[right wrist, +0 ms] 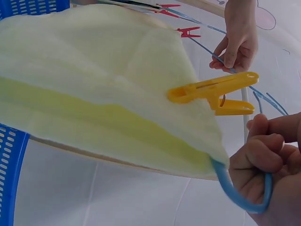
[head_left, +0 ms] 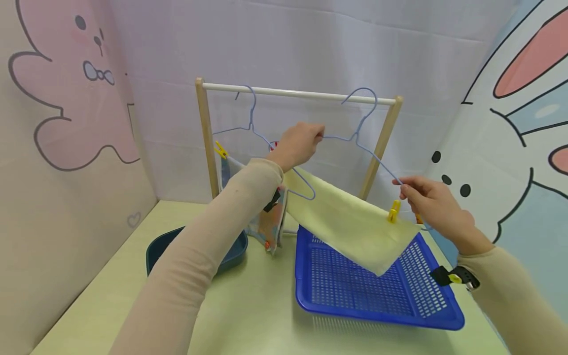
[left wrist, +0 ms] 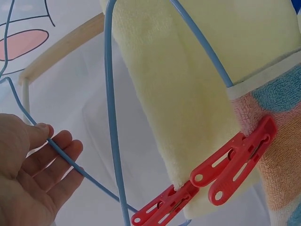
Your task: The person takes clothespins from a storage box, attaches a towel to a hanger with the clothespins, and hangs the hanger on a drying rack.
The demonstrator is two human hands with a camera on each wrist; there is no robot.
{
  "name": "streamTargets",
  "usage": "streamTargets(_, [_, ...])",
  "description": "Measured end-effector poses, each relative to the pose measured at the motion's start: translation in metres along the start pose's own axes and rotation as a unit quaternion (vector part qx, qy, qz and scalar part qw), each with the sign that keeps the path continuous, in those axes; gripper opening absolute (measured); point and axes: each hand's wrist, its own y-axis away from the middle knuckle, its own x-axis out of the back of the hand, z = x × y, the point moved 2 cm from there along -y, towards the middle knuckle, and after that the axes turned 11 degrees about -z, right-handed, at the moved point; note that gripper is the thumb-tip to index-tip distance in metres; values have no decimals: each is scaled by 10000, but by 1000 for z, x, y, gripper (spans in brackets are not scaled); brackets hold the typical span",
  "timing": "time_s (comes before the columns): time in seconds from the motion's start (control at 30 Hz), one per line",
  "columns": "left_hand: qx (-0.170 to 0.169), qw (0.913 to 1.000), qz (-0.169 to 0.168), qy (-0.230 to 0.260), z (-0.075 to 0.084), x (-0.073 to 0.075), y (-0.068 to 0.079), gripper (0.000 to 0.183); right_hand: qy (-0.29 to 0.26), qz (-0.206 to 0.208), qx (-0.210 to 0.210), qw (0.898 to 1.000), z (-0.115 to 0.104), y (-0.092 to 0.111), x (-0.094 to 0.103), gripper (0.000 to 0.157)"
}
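My left hand [head_left: 298, 145] pinches the left arm of a blue wire hanger [head_left: 377, 160], the wire lying between thumb and fingers. The right hand [head_left: 437, 209] grips the same hanger near its right end. Its hook overlaps the white rod [head_left: 288, 92] of a small rack. A pale yellow towel [head_left: 346, 212] hangs slanting from this hanger, with a yellow clothespin [head_left: 394, 212] at its right and a red clothespin [left wrist: 164, 206] at its other end. Beside it, a second blue hanger [head_left: 252, 111] carries a multicoloured towel [head_left: 269, 224], held by another red clothespin [left wrist: 237, 162].
Below the yellow towel stands a blue perforated basket [head_left: 377, 318]. A dark teal bin [head_left: 235, 254] sits on the table [head_left: 253, 315] at left, partly behind my left forearm. The rack's wooden posts [head_left: 206, 143] rise at both ends of the rod. Another yellow clothespin [head_left: 220, 150] grips the second hanger's left side.
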Motion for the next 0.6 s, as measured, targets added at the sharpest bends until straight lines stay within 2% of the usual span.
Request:
streamTargets(0.1, [172, 9999, 11, -19, -2, 2, -2, 13, -23, 176, 8, 9998, -4, -4, -1, 36])
streamTargets(0.3, [477, 9988, -65, -41, -5, 4, -2, 17, -143, 247, -306, 9991, -6, -13, -3, 38])
streamTargets(0.6, [855, 9956, -180, -336, -10, 10, -5, 18, -28, 449, -560, 9974, -8, -33, -2, 40])
